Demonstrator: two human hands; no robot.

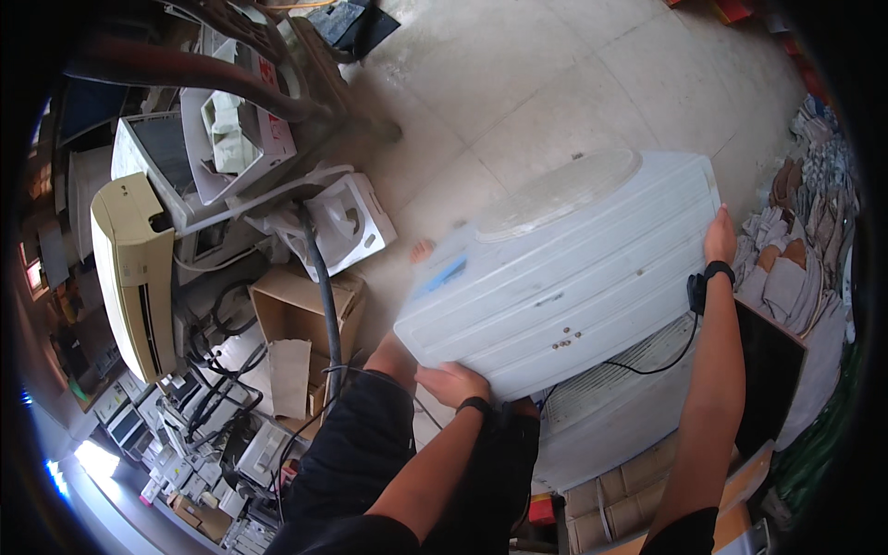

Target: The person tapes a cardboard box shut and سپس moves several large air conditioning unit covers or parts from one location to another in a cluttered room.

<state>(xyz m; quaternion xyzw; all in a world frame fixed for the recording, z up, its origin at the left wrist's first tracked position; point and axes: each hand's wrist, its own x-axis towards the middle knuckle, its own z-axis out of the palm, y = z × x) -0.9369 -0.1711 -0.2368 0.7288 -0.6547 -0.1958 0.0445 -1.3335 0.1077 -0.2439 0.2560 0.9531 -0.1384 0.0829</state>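
A large white ribbed metal casing [555, 296], which looks like that of an air-conditioner outdoor unit, lies across the middle in front of me. Its far side has a big rounded grille-like area, and a blue strip shows near its left end. Several small brown screws or spots show on the near ribs. My left hand [453, 383] grips its near left corner, fingers curled under the edge. At the far right end, my right hand [721, 238] closes round the short edge. Most fingertips of both hands are hidden by the casing. Each wrist wears a black band.
Behind the casing's near edge is another white slatted unit [610, 407]. To the left stand an open cardboard box [314, 310], a yellowed indoor air-conditioner unit [139, 277], white foam packing [356, 217] and tangled cables. Grey cloths [791, 268] are piled at right.
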